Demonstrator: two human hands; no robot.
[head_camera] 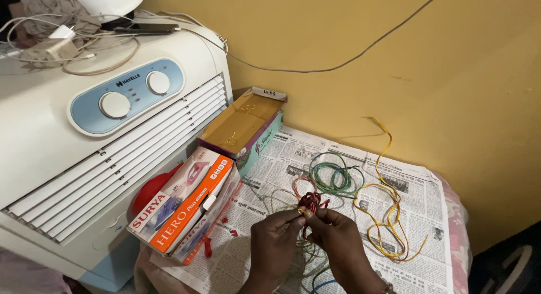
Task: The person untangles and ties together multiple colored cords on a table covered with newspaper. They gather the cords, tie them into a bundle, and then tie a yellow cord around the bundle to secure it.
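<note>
My left hand [274, 237] and my right hand [338, 240] meet over a sheet of newspaper [344, 159]; both pinch a small bundle of red wire [310, 202] between their fingertips. Thin pale and green strands hang from the bundle under the hands. Just beyond it lies a coil of green wire [336, 176]. A loose tangle of yellow wire [386, 215] spreads to the right, with one end curling up against the wall.
A white air cooler [84, 159] with two knobs stands at the left, cables and a phone on top. An orange and white carton [189, 204] leans on it. An open cardboard box [245, 125] sits by the yellow wall. A blue wire [321, 285] lies near the bottom.
</note>
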